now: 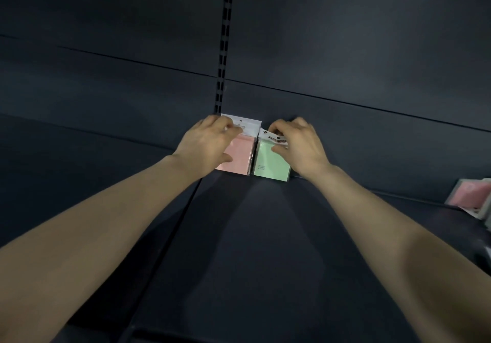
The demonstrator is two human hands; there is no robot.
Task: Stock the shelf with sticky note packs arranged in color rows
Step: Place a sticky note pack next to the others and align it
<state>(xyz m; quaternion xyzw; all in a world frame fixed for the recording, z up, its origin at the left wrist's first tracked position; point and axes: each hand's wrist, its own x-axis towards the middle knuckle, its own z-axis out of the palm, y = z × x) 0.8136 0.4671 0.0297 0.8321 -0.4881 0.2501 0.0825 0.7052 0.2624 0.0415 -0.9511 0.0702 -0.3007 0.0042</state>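
A pink sticky note pack point(240, 156) stands against the dark back panel at the rear of the shelf point(252, 236). A green pack point(269, 166) stands right beside it, touching its right edge. My left hand point(210, 143) grips the pink pack, fingers curled over its white header card and thumb on its front. My right hand point(297, 143) holds the green pack the same way, fingers pinching its header and thumb on its face. Both arms reach forward over the shelf.
At the far right edge of the shelf lie more packs point(470, 196), a pink one on top. A slotted upright point(224, 50) runs up the back panel just above the pink pack. A seam divides the shelf left of centre.
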